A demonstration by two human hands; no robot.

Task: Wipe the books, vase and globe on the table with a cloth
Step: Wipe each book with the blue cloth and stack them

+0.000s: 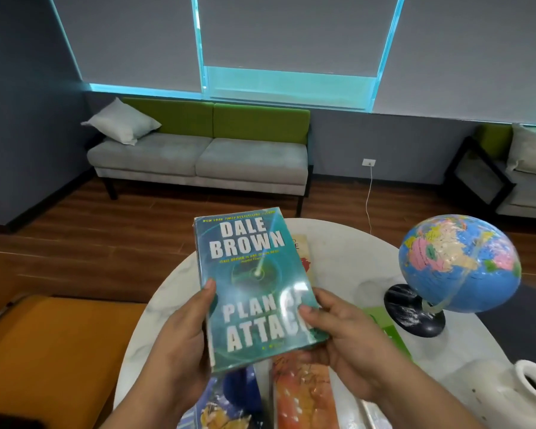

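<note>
I hold a teal paperback (251, 274) up above the round white table (347, 261), cover facing me. My left hand (183, 332) grips its lower left edge, thumb on the cover. My right hand (341, 332) grips the lower right corner, thumb on the cover. Under the paperback lie a blue book (229, 404) and an orange book (304, 394); a cream book (302, 252) peeks out behind it. The blue globe (458, 263) on its black base stands at the right. A white vase (520, 394) is at the lower right. A green cloth (387, 329) lies partly hidden behind my right hand.
A grey and green sofa (205, 156) with a pillow stands against the far wall. An armchair (514, 174) is at the right. An orange seat (50, 351) is close on the left. A white cable (369, 196) hangs from a wall socket to the wood floor.
</note>
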